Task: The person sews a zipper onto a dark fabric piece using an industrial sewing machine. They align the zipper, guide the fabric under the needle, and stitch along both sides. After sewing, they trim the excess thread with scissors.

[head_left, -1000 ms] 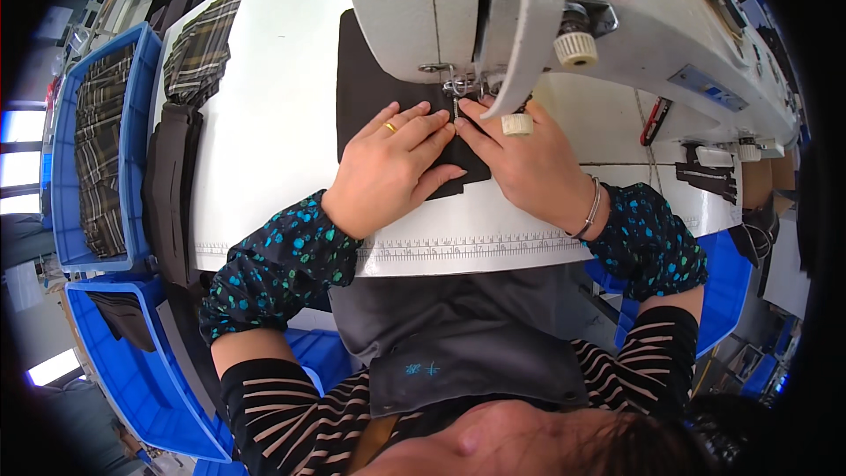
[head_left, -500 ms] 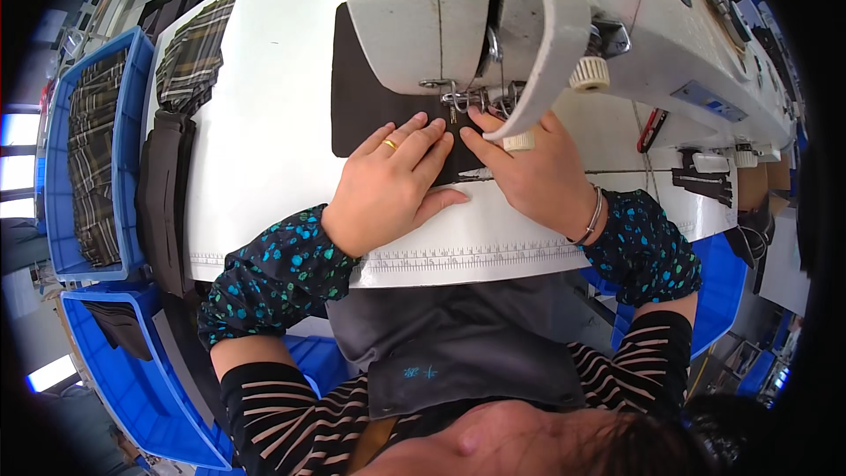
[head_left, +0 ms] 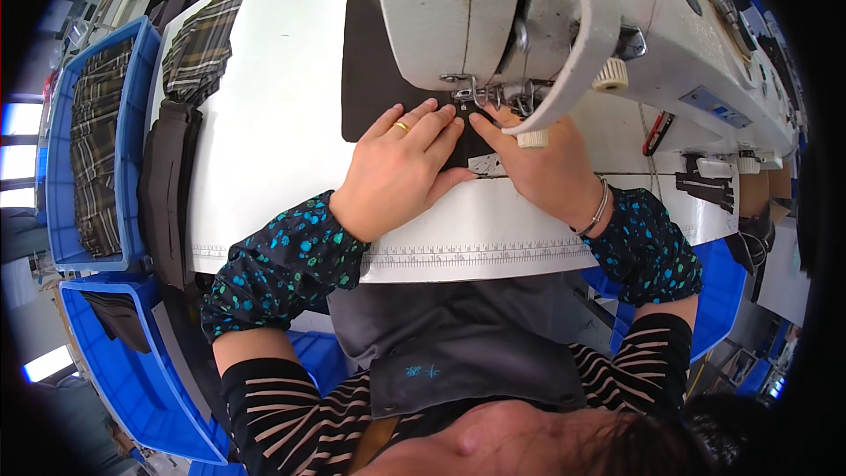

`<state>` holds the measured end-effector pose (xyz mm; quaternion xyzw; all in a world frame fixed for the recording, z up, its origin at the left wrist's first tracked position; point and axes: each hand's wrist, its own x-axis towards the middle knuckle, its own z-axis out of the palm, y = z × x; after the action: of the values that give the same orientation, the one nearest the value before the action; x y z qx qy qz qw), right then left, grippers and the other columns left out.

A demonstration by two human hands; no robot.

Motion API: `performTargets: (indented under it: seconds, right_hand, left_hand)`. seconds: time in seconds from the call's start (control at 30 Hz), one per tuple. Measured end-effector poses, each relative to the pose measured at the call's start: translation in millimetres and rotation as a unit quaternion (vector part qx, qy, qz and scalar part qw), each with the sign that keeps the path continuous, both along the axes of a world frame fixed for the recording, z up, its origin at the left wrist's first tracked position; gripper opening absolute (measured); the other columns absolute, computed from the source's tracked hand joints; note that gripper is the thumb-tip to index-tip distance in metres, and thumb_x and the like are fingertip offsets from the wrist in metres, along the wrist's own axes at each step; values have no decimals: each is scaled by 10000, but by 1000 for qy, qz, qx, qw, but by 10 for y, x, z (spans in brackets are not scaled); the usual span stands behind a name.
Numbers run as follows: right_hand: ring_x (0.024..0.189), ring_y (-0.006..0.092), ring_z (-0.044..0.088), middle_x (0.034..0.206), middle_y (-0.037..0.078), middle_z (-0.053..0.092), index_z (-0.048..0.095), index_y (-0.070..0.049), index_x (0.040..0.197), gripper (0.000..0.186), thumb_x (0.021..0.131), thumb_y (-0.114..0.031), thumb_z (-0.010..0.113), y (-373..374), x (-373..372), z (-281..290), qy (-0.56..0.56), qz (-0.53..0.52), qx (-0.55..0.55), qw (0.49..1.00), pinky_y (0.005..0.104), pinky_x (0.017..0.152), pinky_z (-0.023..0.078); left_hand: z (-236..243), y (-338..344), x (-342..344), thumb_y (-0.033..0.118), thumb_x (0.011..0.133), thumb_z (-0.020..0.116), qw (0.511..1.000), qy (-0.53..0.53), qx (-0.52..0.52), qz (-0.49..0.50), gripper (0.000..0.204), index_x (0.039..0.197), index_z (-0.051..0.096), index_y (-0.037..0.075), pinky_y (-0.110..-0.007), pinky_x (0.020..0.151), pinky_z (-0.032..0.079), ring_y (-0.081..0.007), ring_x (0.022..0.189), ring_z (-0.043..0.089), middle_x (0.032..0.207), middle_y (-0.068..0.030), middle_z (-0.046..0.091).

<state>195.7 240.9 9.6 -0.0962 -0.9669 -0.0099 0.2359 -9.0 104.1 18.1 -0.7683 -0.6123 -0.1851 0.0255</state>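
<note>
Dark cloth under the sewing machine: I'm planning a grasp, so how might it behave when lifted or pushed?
The dark cloth looks thin, so it would probably droop when lifted. Lying flat on the glossy tabletop, it likely slides easily.

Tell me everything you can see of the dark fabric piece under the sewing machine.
The dark fabric piece is plain blackish-brown and looks like smooth, matte cloth. It lies flat on the white table, its left edge fairly straight with slightly rounded corners. The sewing machine hides much of its right part. The left hand rests its fingers on it; the right hand has fingers on it near the presser foot.
</note>
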Motion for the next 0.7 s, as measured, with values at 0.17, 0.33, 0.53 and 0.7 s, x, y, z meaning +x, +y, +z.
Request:
performTargets:
  seconds: [0.17, 0.33, 0.53, 0.7]
  right_hand:
    - [977, 263, 632, 857, 61, 617, 762, -95, 1275, 377, 917, -131, 649, 8, 6, -1, 2, 3, -8, 1000, 531, 1123, 467]
    - [994, 273, 636, 916, 77, 634, 736, -87, 1311, 412, 908, -85, 653, 18, 17, 16, -14, 13, -48, 999, 528, 1149, 446]
    - [1123, 308, 641, 1134, 140, 700, 724, -57, 1260, 385, 877, -93, 739, 161, 89, -86, 83, 24, -505, 859, 500, 1165, 430]
    - [1120, 318, 626, 1082, 111, 714, 735, -70, 1225, 333, 917, -196, 753, 306, 193, -101, 76, 9, -614, 785, 501, 1163, 404]
  left_hand:
    - [0, 13, -4, 431, 937, 734, 1000, -2, 6, 3, 549, 1302, 706, 22, -482, 1113, 487, -291, 1335, 622, 1374, -113, 679]
    - [-4, 23, -15, 427, 940, 733, 1000, -1, 7, 10, 542, 1307, 708, 30, -480, 1114, 487, -280, 1332, 624, 1372, -100, 682]
    - [-9, 29, -23, 473, 945, 715, 1000, -5, 4, 6, 576, 1313, 704, 30, -481, 1112, 487, -286, 1347, 613, 1379, -110, 678]
    - [15, 7, -2, 457, 900, 771, 1000, -6, 21, 10, 590, 1303, 702, 32, -468, 1091, 505, -293, 1260, 653, 1346, -113, 685]
